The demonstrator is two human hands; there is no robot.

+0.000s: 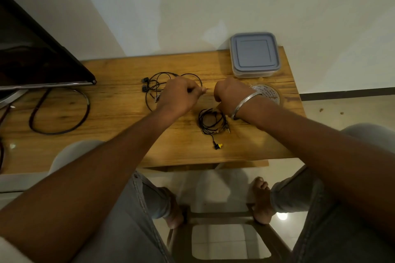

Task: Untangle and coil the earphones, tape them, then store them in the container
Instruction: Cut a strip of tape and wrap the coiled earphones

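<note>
A loose tangle of black earphones lies on the wooden table, partly under my left hand, which is curled and pinches a small piece at its fingertips. My right hand is fisted a short way to the right; what it holds is hidden. A second black earphone set, coiled, with a yellow-tipped plug, lies just below my right wrist. The tape roll sits flat behind my right wrist, half hidden. The lidded plastic container stands at the table's far right corner.
A dark monitor stands at the left with a thick black cable looped on the table. A wall runs right behind the table. My knees and a stool are below the front edge.
</note>
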